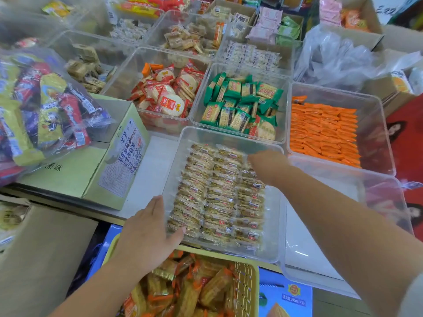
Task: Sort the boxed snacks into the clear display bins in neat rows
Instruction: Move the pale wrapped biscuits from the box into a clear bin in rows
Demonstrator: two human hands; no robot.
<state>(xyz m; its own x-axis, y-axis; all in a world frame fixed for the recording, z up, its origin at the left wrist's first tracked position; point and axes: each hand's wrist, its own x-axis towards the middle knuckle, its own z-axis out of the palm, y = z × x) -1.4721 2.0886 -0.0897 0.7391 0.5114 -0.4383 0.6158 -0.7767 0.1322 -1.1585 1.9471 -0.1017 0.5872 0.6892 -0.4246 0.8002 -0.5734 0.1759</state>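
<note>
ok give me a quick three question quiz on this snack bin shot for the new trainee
1. True or false: the bin of orange packets sits to the right of the bin of green packets.
2. Multiple choice: where on the clear bin nearest the camera does the left hand rest? A) near left corner B) far right corner C) a lid on top
3. Short answer: how many columns of brown packets lie in that bin?

Key: 1 true; 2 A; 3 three
</note>
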